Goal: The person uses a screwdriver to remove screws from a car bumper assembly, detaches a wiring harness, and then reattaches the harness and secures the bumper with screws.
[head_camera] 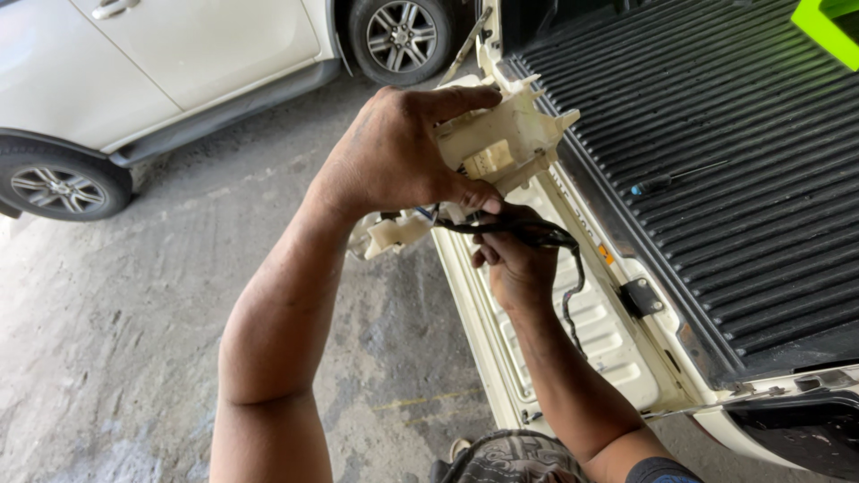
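Hands on a cream plastic housing, held in the air over the lowered tailgate.

Left hand (389, 152) grips the cream plastic housing (506, 134) from above, its long axis running up and away to the right; right hand (514, 259), just below and nearer the body, is closed around the black wire harness (546, 237) that trails from the housing's underside down across the tailgate (591, 331). A screwdriver (671, 179) lies well apart on the ribbed truck bed (734, 107); a white car (179, 63) stands on the concrete floor (107, 340) at left.
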